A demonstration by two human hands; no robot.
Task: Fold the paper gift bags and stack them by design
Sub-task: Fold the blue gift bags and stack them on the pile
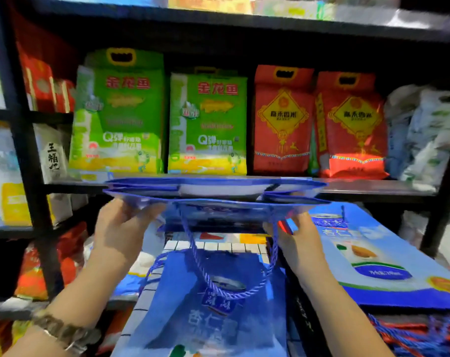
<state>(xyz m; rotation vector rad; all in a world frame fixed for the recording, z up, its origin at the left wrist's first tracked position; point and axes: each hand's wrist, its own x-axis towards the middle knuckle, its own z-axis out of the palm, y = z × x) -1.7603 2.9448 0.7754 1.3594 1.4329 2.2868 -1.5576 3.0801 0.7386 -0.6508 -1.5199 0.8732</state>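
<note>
Holding blue gift bag (218, 211) by both ends | left hand (121, 224) gripping left end | right hand (297, 235) pinching right end

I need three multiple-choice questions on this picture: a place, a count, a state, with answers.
1. Green rice bags stand: A on the shelf B on the floor C in a basket
2. Red rice bags on that shelf: A one B two C four
3. The raised blue gift bag is: A lying flat B on a hook C held by both hands
Answers: 1 A, behind the gift bag. 2 B, side by side. 3 C, left hand and right hand grip its ends.
</note>
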